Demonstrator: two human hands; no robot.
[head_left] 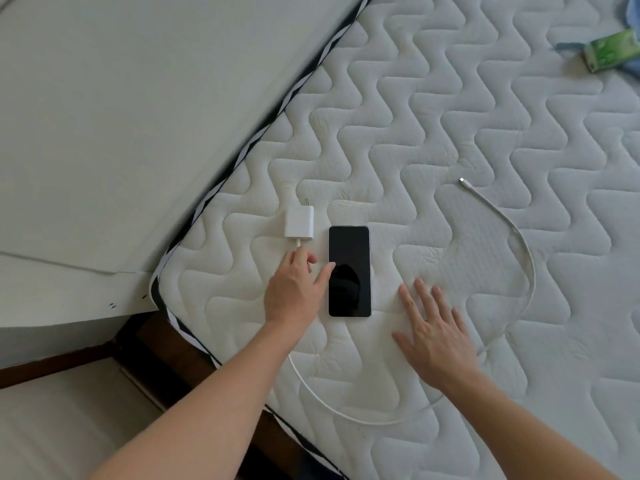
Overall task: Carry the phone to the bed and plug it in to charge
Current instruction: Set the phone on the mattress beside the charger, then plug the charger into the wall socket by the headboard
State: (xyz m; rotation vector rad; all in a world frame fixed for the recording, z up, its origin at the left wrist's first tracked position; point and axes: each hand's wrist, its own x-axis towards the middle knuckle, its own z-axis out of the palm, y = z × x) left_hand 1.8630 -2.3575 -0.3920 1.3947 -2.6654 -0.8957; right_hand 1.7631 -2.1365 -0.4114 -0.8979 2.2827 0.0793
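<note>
On the bare quilted mattress (450, 109) of the bed, near its corner: one phone (349, 271), lying flat, dark screen up, long side running away from the person. One white charger block (299, 221) just beside the phone's far left corner, prongs pointing away, not touching the phone. One white cable (512, 237) left the block's near end, passed under the left hand and forearm, swung in a wide loop along the near side and round to the right, and ended in one free plug (462, 181), well apart from the phone. Phone not plugged in.

Two bare hands counted. Left hand (294, 289) lay just left of the phone, fingers loosely curled over the cable where it met the block; whether they pinched the cable, I could not tell. Its thumb touched the phone's left edge. Right hand (434, 332) was flat, fingers spread apart, holding nothing, just right of the phone's near end.

One green packet (611, 51) lay at the mattress's far right, well apart from the rest.
</note>
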